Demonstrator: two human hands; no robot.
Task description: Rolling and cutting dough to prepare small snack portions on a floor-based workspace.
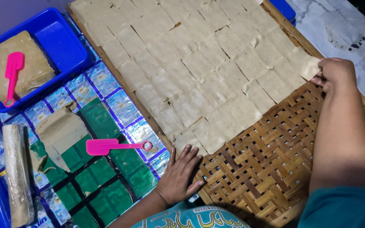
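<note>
Here, a large woven bamboo tray (258, 169) lies tilted across the view, most of it covered by thin, pale squares of dough (199, 63) laid edge to edge in rows. Its bare corner shows nearest the person. The right arm stretches straight out over that bare corner, and the right hand (333, 72) curls at the tray's far edge, fingers pinching the corner of the outermost dough square (307, 63). The left hand (181, 175) rests flat, fingers spread wide and holding nothing, on the tray's near edge beside the lowest squares. Left of the tray, a blue tub (66, 44) holds a slab of dough and a pink scraper (12, 76). A second pink scraper (115, 146) lies just beside the tray's left edge.
</note>
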